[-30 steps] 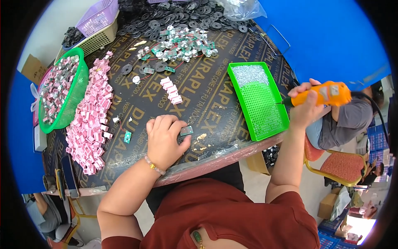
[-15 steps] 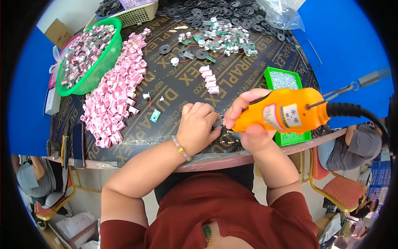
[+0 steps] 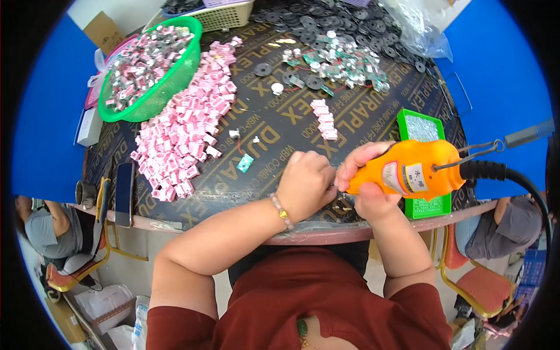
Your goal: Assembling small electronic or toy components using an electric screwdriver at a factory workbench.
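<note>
My right hand [image 3: 376, 201] is wrapped round an orange electric screwdriver [image 3: 434, 166], held almost level with its tip pointing left. At that tip my left hand [image 3: 306, 181] is closed, its back toward me. Whatever its fingers hold is hidden. Beyond the hands stands a short row of pink plastic housings [image 3: 324, 119]. A small green circuit board [image 3: 245, 163] with a red wire lies to the left of them. Under and behind the screwdriver is a green tray [image 3: 446, 205] with many small metal pieces [image 3: 421, 128] in its far part.
A large heap of pink housings [image 3: 181, 140] and a green basket [image 3: 195, 64] of assembled parts occupy the left. Wired circuit boards [image 3: 350, 67] and black discs [image 3: 326, 23] lie at the back. A spring [image 3: 528, 135] and black cable [image 3: 525, 169] run from the screwdriver.
The whole scene has shifted right in the picture as the view turned. My left fingers are curled in more tightly at the screwdriver tip; my right hand keeps its grip.
</note>
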